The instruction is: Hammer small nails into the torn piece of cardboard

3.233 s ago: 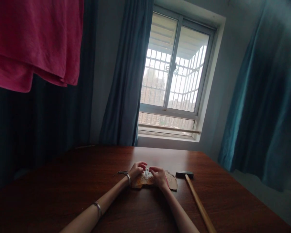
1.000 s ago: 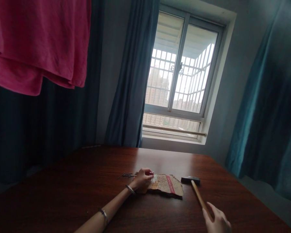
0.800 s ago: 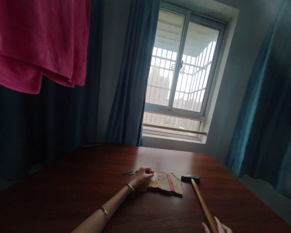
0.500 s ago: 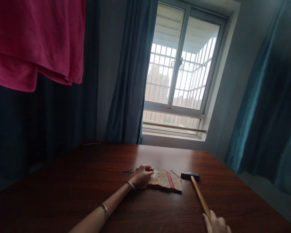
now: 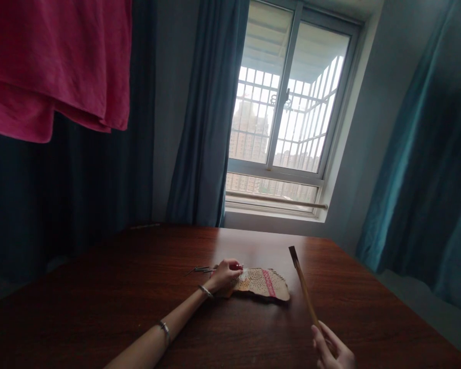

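Observation:
My left hand (image 5: 227, 274), fingers pinched, is closed on a thin upright nail (image 5: 242, 267), over the left part of a brown cardboard piece (image 5: 257, 282). The cardboard is covered with dark holes and crossed by a pink-red band. Whether the nail's tip touches it, I cannot tell. My right hand (image 5: 332, 346) grips the wooden handle of a hammer (image 5: 306, 292). The hammer's dark head is lifted and seen edge-on, to the right of the cardboard. Several loose nails (image 5: 202, 269) lie left of my left hand.
All this is on a glossy reddish-brown wooden table (image 5: 157, 271). Behind it stand a barred window (image 5: 288, 102) and blue curtains (image 5: 203, 128). A pink cloth (image 5: 69, 66) hangs at the upper left.
My right hand has raised the hammer and turned it, so its head now shows edge-on instead of crosswise. The hand has shifted left and up. My left hand has stayed nearly still.

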A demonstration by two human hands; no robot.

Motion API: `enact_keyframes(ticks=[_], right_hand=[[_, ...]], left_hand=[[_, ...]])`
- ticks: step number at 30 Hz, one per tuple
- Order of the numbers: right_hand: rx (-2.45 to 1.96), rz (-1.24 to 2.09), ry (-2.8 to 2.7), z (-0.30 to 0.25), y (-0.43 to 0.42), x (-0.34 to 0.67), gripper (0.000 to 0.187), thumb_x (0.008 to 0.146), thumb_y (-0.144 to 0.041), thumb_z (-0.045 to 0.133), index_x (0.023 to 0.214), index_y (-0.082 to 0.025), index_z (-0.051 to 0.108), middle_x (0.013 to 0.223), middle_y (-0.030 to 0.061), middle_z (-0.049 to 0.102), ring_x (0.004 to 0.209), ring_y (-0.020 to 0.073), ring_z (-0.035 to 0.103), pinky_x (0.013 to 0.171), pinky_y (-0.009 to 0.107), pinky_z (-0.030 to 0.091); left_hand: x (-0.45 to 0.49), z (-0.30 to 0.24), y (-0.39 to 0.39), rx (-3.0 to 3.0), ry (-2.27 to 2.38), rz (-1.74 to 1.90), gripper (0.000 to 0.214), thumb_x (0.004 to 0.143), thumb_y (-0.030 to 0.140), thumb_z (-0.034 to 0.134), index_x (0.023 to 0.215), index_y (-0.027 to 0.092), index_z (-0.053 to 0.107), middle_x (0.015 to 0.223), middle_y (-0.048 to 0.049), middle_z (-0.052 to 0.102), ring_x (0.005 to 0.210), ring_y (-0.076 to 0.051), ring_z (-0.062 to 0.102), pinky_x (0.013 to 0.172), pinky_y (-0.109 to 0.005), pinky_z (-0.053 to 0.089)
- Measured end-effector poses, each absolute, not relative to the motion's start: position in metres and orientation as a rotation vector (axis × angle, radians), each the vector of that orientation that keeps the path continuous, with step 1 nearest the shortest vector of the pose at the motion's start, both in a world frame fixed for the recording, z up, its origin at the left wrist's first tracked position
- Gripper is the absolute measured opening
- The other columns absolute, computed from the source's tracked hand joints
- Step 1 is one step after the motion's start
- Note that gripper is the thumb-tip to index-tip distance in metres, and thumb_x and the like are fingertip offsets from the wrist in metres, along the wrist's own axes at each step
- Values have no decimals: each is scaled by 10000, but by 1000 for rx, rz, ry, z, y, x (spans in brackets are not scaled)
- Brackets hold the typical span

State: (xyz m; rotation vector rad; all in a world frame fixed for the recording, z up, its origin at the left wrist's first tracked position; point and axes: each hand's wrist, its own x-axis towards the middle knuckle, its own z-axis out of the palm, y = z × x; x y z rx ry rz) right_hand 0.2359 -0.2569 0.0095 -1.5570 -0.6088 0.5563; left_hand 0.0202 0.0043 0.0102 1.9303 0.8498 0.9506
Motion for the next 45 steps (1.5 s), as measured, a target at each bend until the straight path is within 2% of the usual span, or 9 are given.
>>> enact_keyframes(ticks=[2,4,6,10,16,24,28,35,45], right_hand=[[-1361,753,-540,21,-251,212,564,498,-590,682,855,-166,578,525,-40,520,291,46,346,298,205,268],[-1229,947,-561,35,-246,196,485,524,-602,663,702,-170,532,534,-64,481,273,0,263,266,161,187],[-1160,1109,-623,46,-241,188,462,557,-592,649,657,-171,486,547,-75,465,275,-15,234,253,139,157],[-1108,1277,-753,54,-231,178,428,608,-553,639,741,-181,475,570,-74,477,289,-13,258,254,124,177],[-1135,1278,-805,50,-223,159,446,612,-576,622,749,-179,474,528,-74,459,274,-14,258,261,120,126],[-1182,1253,-842,46,-225,155,478,597,-587,628,775,-157,519,499,-70,437,269,-13,261,272,128,124],[-1181,1216,-866,46,-225,156,460,611,-590,613,730,-156,515,495,-73,411,281,-18,225,278,133,116],[-1218,1177,-956,48,-228,158,425,656,-564,592,691,-148,514,515,-59,407,323,-1,261,302,142,137],[-1187,1183,-937,46,-227,152,420,658,-568,588,714,-158,518,519,-66,384,312,-5,209,297,158,104]], left_hand=[[21,11,4,1921,853,946,239,612,308,636,712,93,659,734,-81,673,694,-173,596,603,-230,425],[21,11,3,1911,860,940,250,608,311,638,718,88,657,734,-86,672,691,-177,596,601,-234,423],[21,12,2,1911,868,933,260,609,317,636,728,87,658,734,-86,672,691,-178,594,598,-235,420],[21,10,3,1929,878,937,261,621,325,623,740,97,662,738,-71,674,697,-172,592,597,-224,412],[19,9,4,1972,908,938,267,619,342,619,734,107,670,717,-51,670,686,-166,585,596,-217,401],[19,8,3,1996,871,945,242,639,325,606,724,107,665,705,-50,662,672,-156,575,606,-218,398],[19,9,2,2009,868,943,245,639,323,605,728,104,667,701,-50,662,661,-154,573,596,-218,394],[18,18,-6,2005,888,932,255,637,330,607,717,97,671,685,-56,661,655,-161,573,602,-230,397],[18,17,-6,2047,942,902,254,637,324,588,733,105,674,709,-50,671,673,-167,580,603,-228,390]])
